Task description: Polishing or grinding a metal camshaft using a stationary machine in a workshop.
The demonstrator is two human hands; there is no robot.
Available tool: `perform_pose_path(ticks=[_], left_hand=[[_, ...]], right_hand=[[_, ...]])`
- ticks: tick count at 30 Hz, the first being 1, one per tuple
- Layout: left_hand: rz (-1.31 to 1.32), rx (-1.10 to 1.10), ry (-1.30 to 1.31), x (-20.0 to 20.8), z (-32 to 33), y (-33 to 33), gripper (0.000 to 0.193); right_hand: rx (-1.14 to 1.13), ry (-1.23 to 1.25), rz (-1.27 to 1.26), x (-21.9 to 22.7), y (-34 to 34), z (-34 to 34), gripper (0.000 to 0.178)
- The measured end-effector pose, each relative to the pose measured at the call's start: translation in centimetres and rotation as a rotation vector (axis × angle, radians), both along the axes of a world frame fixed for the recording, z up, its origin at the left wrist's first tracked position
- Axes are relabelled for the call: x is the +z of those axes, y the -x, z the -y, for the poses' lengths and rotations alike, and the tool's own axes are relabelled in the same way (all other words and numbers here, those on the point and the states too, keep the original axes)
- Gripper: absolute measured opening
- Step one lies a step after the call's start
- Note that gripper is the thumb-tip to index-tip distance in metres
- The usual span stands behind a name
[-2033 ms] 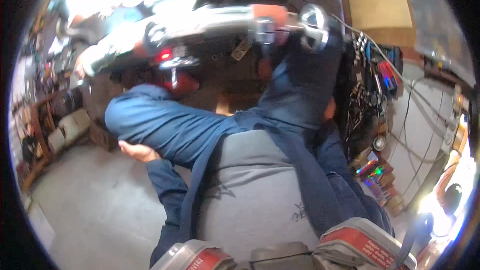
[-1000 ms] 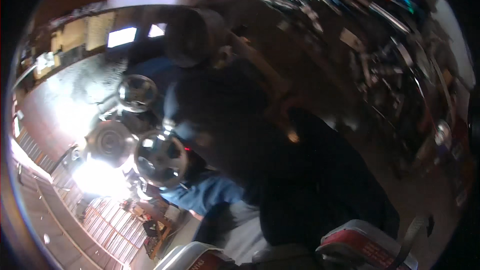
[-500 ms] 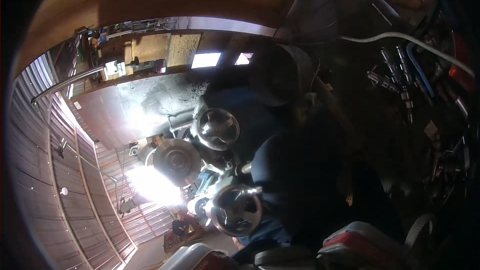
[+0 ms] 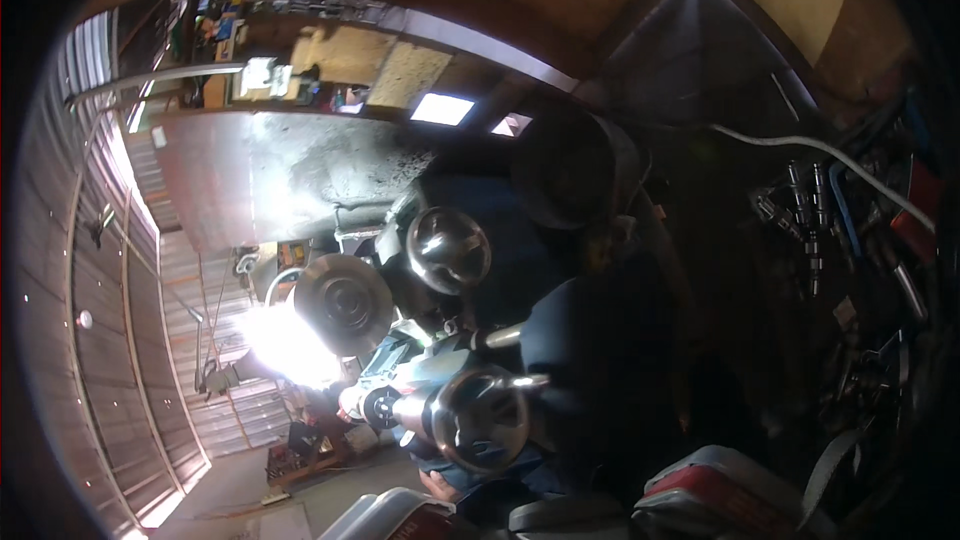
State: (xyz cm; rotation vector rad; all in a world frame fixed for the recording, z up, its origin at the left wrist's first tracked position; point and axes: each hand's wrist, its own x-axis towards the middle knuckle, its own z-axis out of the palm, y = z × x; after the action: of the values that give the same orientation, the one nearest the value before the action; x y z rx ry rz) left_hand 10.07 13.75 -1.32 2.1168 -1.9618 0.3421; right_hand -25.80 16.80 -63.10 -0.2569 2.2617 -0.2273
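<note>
We cannot tell the grip: only a patch of what seems the left hand (image 4: 440, 485) shows, in shadow; the right is unseen. Just beyond it sits the near chrome housing (image 4: 480, 420), round, polished, dark-faced. The view has swung off the lap to two further housings (image 4: 345, 305) far left.

Two round chrome mirrors (image 4: 447, 248), dark, close together

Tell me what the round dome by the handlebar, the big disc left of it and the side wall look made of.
Round dome: polished, probably chromed metal, given its mirror-like highlights. Big disc: duller grey metal, seemingly brushed or worn, with soft glare. Side wall: ribbed, corrugated sheet, likely metal, matte. Both hands are hidden in the dark.
</note>
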Motion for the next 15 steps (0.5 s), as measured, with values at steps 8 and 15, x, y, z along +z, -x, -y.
perform_pose_path(ticks=[8, 15], left_hand=[[-0.080, -0.006, -0.050, -0.1, -0.7, 3.4, 0.067], [-0.178, -0.604, -0.091, 3.3, 0.7, 7.8, 0.025]], right_hand=[[0.035, 0.077, 0.008, 5.1, 5.3, -3.5, 0.038], [-0.002, 0.208, 0.124, 14.1, 11.9, -8.1, 0.038]])
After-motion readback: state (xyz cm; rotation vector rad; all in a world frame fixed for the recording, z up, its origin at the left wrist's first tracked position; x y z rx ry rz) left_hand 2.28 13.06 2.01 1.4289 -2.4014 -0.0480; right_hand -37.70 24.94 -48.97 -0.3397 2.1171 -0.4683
